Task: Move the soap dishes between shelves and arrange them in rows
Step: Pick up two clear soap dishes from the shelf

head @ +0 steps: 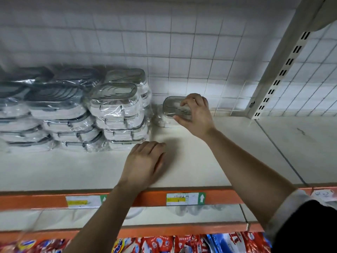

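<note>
Right hand (196, 115) grasps a dish (170, 106) just right of the stacks (118, 110), likely extending the row; left hand (144, 161), released, braces before them.

I can make out no words: the price label (185, 199) on the orange shelf edge (151, 199) shows only a white up-arrow on green, its print blurred, as is the lettering on the red packets (158, 243) below.

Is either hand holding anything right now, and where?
Right hand grips a soap dish at its right end, fingers on top, thumb at the front. Left hand rests on the shelf, holding nothing.
</note>
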A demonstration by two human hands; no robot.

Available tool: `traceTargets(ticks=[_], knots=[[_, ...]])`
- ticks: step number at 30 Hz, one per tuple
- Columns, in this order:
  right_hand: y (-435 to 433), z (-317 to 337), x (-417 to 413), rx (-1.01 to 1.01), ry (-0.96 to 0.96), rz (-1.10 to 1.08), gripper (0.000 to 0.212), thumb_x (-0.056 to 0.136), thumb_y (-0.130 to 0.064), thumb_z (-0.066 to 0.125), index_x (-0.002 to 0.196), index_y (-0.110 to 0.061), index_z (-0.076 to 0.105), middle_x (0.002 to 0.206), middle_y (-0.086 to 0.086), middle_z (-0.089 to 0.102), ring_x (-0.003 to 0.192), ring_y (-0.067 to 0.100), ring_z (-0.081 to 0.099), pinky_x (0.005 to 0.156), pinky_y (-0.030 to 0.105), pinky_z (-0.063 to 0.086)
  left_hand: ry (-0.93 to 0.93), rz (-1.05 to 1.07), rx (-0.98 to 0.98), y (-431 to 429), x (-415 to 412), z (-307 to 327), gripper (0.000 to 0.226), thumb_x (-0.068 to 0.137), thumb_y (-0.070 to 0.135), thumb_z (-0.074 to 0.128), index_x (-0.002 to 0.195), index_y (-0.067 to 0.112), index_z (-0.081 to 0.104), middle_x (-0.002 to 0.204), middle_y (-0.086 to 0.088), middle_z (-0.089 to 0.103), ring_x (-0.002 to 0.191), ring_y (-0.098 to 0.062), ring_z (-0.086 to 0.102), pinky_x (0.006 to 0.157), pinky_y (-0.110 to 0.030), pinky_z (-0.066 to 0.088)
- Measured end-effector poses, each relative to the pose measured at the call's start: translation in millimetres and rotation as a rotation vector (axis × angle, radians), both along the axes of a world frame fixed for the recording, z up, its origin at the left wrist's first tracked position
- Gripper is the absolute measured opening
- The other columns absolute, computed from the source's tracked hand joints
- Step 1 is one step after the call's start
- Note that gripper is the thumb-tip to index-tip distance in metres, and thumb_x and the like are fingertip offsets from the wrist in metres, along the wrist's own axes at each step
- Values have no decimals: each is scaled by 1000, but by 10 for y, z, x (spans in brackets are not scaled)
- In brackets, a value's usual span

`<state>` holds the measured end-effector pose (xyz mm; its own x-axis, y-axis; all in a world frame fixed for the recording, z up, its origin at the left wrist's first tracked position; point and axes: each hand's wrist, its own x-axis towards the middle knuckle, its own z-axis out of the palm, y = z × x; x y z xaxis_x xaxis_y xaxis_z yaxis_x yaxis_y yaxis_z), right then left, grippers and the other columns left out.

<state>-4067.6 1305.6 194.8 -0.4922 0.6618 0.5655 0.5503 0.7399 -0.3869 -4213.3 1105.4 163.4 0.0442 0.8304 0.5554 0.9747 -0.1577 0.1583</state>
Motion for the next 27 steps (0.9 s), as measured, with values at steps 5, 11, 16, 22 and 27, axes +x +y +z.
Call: traceTargets(ticks=[5,11,16,22,27], knots=[[144,5,-189,-74,-55,123,38,81,-34,78,110,-14,62,123,4,50,120,25,41,99,28,36,-64,-3,9,-3,1,1,33,93,25,46,110,9,69,98,-7,68,85,-31,62,74,-38,50],[104,-60,-297,38,-61,-57,29,88,-35,70,109,-15,67,114,6,58,111,30,47,87,46,48,-100,-16,4,27,10,-25,31,93,24,46,109,10,68,98,-6,68,85,-30,62,74,-39,51],[1,-112,-350,95,-65,-161,29,85,-35,72,106,-16,67,107,9,58,103,34,52,78,46,50,-108,-24,-15,27,-3,-23,32,94,24,45,109,9,69,98,-6,69,86,-31,63,74,-40,52],[-73,-46,-428,64,-147,-265,30,90,-37,66,111,-17,65,112,8,56,109,31,48,83,46,47,-117,-12,-21,40,-1,-33,32,93,25,45,108,10,69,97,-5,69,85,-29,64,75,-38,50],[-141,26,-427,-16,-190,-262,32,95,-39,58,121,-21,61,123,4,53,118,27,43,92,44,43,-60,0,-10,49,17,-22,31,92,25,46,104,10,71,93,-5,70,80,-29,63,74,-36,44]])
